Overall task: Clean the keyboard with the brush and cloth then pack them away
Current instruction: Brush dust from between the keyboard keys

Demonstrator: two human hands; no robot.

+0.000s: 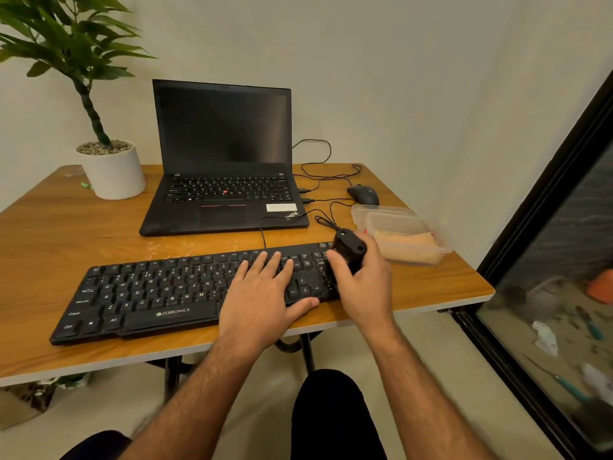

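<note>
Bare forearms, dark trousers (331,416)

left hand (265,290): flat, palm down, fingers straight and slightly spread, thumb out to the right | right hand (360,280): fingers and thumb curled in a grip, knuckles up | both forearms bare, reaching forward from bottom of view

Black keyboard (159,290) flat near table edge; black brush (348,252) over right end.
</note>
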